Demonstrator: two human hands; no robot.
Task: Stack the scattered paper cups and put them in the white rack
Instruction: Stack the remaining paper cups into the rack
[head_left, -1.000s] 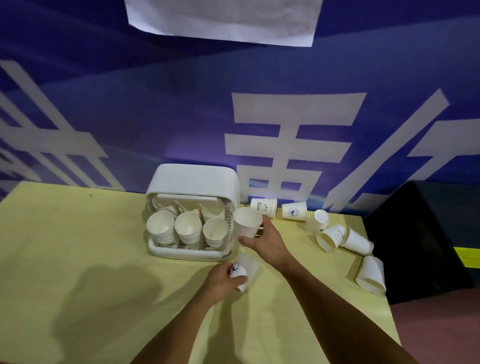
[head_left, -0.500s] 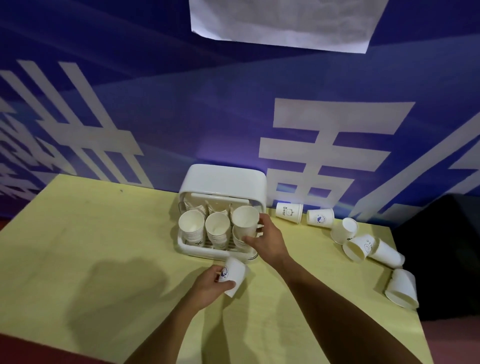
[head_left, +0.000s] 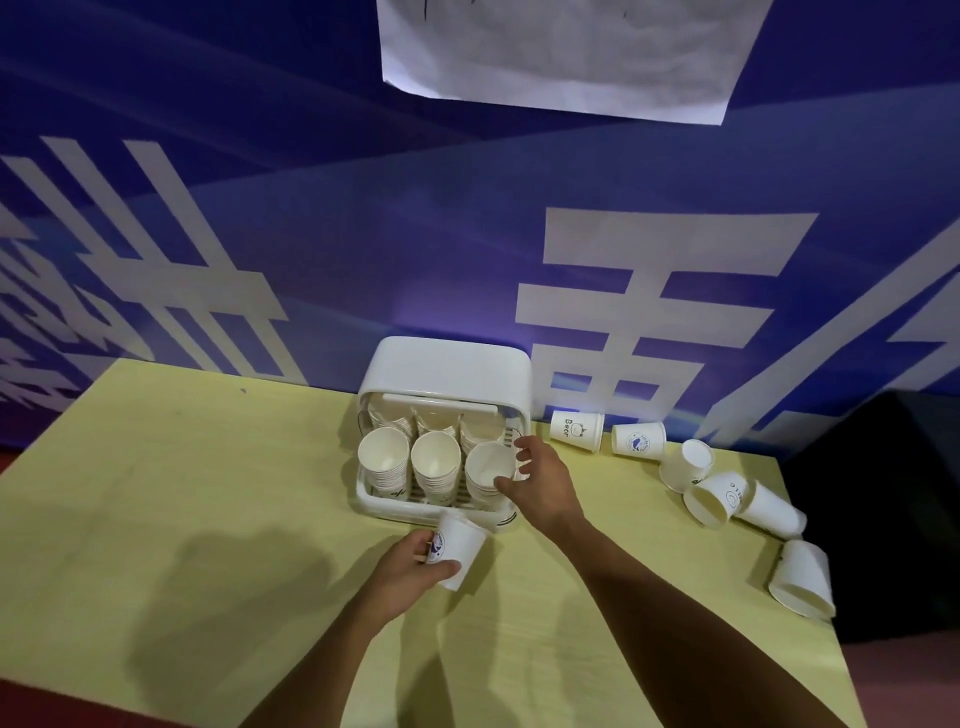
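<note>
1. Lowered since earlier frame: top cup (head_left: 485, 464), rim gripped by right hand (head_left: 543, 483), onto front-right stack (head_left: 480, 499) in white rack (head_left: 447, 364).
2. Held second cup (head_left: 460, 545) clamped in left hand (head_left: 408, 571), before rack.
3. Required: straight press, rim level.

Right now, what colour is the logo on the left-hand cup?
Blue, on a white cup; head view.

The paper cups (head_left: 576, 430) are matt white paper. The rack (head_left: 447, 369) is smooth white plastic with a soft sheen. The counter (head_left: 182, 493) is matt, pale yellow, faintly grained. The far banner (head_left: 311, 234) looks smooth and slightly glossy; the sheet (head_left: 561, 47) on it is wrinkled paper.
</note>
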